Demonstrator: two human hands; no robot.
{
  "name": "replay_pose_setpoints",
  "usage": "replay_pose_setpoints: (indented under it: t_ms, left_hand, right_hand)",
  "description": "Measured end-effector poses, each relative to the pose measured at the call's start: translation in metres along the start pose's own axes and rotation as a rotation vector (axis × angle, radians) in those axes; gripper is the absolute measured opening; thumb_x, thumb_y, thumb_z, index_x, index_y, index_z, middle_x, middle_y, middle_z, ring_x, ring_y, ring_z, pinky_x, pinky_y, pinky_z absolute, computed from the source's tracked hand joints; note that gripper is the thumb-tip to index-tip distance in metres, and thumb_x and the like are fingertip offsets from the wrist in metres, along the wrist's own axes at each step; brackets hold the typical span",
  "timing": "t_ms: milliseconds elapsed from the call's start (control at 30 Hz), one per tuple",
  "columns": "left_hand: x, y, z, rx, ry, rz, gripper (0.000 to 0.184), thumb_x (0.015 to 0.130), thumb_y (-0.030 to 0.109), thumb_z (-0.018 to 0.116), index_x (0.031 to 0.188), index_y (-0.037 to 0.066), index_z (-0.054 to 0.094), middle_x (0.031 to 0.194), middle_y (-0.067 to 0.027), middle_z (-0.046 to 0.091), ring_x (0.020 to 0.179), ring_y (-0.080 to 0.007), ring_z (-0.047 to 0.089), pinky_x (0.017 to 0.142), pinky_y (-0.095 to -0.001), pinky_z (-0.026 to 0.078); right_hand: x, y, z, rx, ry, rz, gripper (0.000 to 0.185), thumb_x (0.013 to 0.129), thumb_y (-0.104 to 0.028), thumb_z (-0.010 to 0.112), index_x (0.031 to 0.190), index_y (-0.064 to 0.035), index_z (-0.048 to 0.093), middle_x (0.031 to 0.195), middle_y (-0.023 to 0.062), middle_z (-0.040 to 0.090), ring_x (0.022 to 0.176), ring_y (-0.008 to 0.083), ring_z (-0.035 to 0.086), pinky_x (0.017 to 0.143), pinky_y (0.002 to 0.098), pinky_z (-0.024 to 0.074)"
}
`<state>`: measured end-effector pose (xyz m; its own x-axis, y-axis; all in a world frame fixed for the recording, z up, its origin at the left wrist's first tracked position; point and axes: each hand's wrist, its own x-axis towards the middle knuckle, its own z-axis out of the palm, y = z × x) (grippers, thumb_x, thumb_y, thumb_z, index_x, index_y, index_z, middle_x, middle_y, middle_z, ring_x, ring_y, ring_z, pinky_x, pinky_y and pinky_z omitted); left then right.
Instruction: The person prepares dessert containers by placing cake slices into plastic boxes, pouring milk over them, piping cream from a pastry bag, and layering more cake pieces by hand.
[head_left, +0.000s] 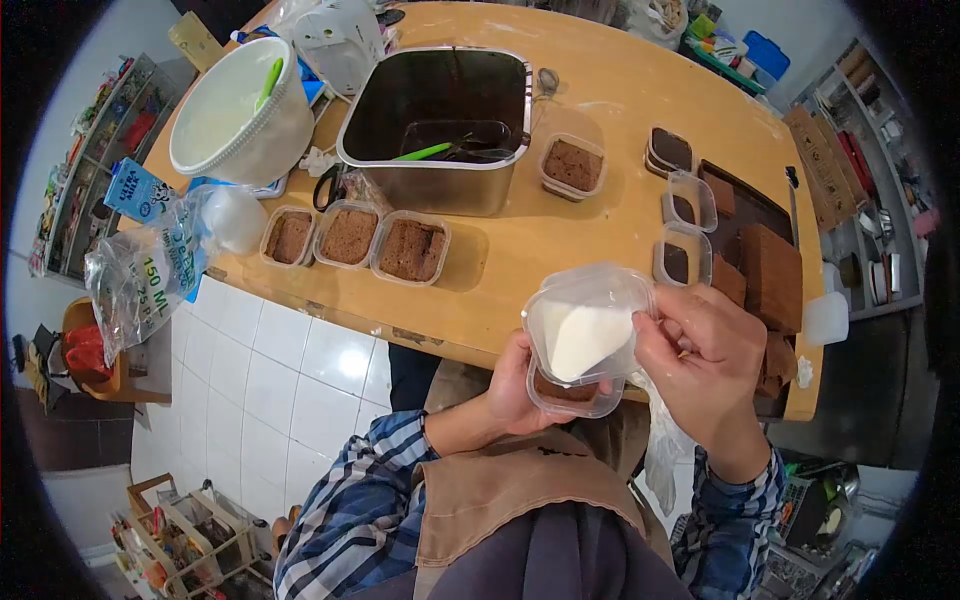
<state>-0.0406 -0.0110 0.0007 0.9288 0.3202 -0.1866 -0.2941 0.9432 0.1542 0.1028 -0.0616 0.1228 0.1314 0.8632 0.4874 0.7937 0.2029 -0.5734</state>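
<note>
My left hand (510, 385) is wrapped round a clear plastic cup (572, 397) with brown cake in it, held in front of the apron. Just above that cup, my right hand (700, 350) holds a piping bag (580, 340) with white filling, its fingers pinched at the bag's upper right. A clear lid or cup (605, 280) overlaps the white filling near my right fingers; which of the two it is, I cannot tell. Three cake-filled cups (412, 248) stand in a row on the table's left, and another cake cup (573, 167) is behind them to the right.
A large metal tub (430, 187) stands at the table's back, beside a white basin (215, 145). At the right, a dark tray (780, 200) holds brown cake blocks (770, 275), with several cups (690, 200) next to it. A plastic bag (150, 265) hangs over the left edge.
</note>
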Motion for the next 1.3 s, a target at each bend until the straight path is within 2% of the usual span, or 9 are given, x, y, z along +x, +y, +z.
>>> replay_pose_setpoints:
  t_ms: [167, 267, 367, 467, 567, 767, 967, 1067, 1300]
  left_hand:
    - [-0.001, 0.001, 0.005, -0.038, 0.009, -0.008, 0.059, 0.085, 0.048, 0.021, 0.130, 0.013, 0.034, 0.116, -0.0097, 0.051, 0.093, -0.0251, 0.058, 0.051, -0.0287, 0.049]
    - [0.000, 0.001, 0.017, -0.084, 0.170, 0.005, 0.059, 0.086, 0.050, 0.020, 0.131, 0.014, 0.034, 0.117, -0.0092, 0.051, 0.093, -0.0255, 0.058, 0.053, -0.0298, 0.049]
    - [0.001, 0.001, 0.005, 0.005, -0.035, 0.024, 0.060, 0.086, 0.051, 0.019, 0.131, 0.014, 0.034, 0.117, -0.0097, 0.051, 0.090, -0.0247, 0.059, 0.051, -0.0288, 0.050]
    - [0.001, 0.001, 0.008, -0.011, 0.005, 0.037, 0.060, 0.086, 0.051, 0.019, 0.130, 0.013, 0.035, 0.115, -0.0106, 0.052, 0.087, -0.0231, 0.059, 0.047, -0.0263, 0.049]
    - [0.001, 0.003, 0.028, -0.054, 0.219, 0.010, 0.060, 0.086, 0.050, 0.020, 0.129, 0.012, 0.036, 0.112, -0.0108, 0.053, 0.086, -0.0216, 0.060, 0.044, -0.0245, 0.047]
    - [0.001, 0.001, 0.005, 0.033, -0.037, 0.026, 0.057, 0.086, 0.048, 0.022, 0.130, 0.014, 0.036, 0.116, -0.0083, 0.051, 0.089, -0.0227, 0.059, 0.056, -0.0296, 0.051]
    - [-0.001, 0.001, 0.031, -0.085, 0.235, 0.030, 0.058, 0.085, 0.049, 0.023, 0.129, 0.014, 0.037, 0.113, -0.0089, 0.053, 0.090, -0.0225, 0.058, 0.050, -0.0270, 0.049]
    - [0.000, 0.001, 0.012, -0.015, 0.033, 0.015, 0.059, 0.085, 0.050, 0.024, 0.128, 0.013, 0.038, 0.114, -0.0086, 0.052, 0.091, -0.0228, 0.058, 0.050, -0.0277, 0.049]
    - [-0.002, 0.002, 0.012, 0.055, -0.006, -0.003, 0.060, 0.085, 0.049, 0.024, 0.123, 0.007, 0.041, 0.098, -0.0177, 0.057, 0.068, -0.0191, 0.060, 0.043, -0.0241, 0.047]
  right_hand:
    - [0.001, -0.001, 0.000, -0.034, -0.018, 0.011, 0.026, 0.066, 0.005, 0.066, 0.091, -0.0001, 0.059, 0.071, 0.0103, 0.057, 0.054, 0.0162, 0.059, 0.046, 0.0255, 0.0461]
    - [0.001, 0.000, 0.001, -0.032, 0.002, -0.022, 0.026, 0.066, 0.004, 0.066, 0.090, -0.0002, 0.059, 0.071, 0.0106, 0.057, 0.055, 0.0166, 0.059, 0.046, 0.0254, 0.0461]
    - [0.002, 0.000, 0.001, -0.021, 0.005, -0.024, 0.027, 0.066, 0.005, 0.066, 0.091, -0.0001, 0.059, 0.071, 0.0110, 0.058, 0.055, 0.0166, 0.059, 0.045, 0.0252, 0.0460]
    - [0.001, 0.000, 0.000, -0.005, 0.004, -0.036, 0.028, 0.065, 0.006, 0.066, 0.092, 0.0001, 0.059, 0.072, 0.0111, 0.058, 0.055, 0.0164, 0.059, 0.046, 0.0251, 0.0462]
    - [0.002, 0.000, 0.000, -0.012, 0.015, -0.047, 0.029, 0.065, 0.007, 0.066, 0.092, 0.0003, 0.059, 0.072, 0.0109, 0.058, 0.055, 0.0162, 0.059, 0.046, 0.0249, 0.0464]
    - [0.002, 0.001, -0.001, -0.004, 0.011, -0.055, 0.029, 0.066, 0.007, 0.065, 0.093, 0.0008, 0.058, 0.073, 0.0111, 0.058, 0.055, 0.0159, 0.059, 0.046, 0.0245, 0.0463]
    - [0.002, -0.003, -0.002, -0.028, 0.020, -0.068, 0.028, 0.065, 0.007, 0.065, 0.092, 0.0004, 0.059, 0.074, 0.0110, 0.058, 0.055, 0.0162, 0.059, 0.046, 0.0246, 0.0460]
    - [0.002, -0.003, -0.002, -0.029, 0.027, -0.080, 0.028, 0.065, 0.007, 0.065, 0.091, 0.0001, 0.059, 0.074, 0.0111, 0.059, 0.054, 0.0165, 0.059, 0.046, 0.0249, 0.0459]
    - [0.003, 0.003, -0.002, 0.009, 0.085, 0.043, 0.024, 0.066, 0.005, 0.065, 0.088, -0.0009, 0.060, 0.069, 0.0097, 0.057, 0.052, 0.0147, 0.057, 0.046, 0.0245, 0.0439]
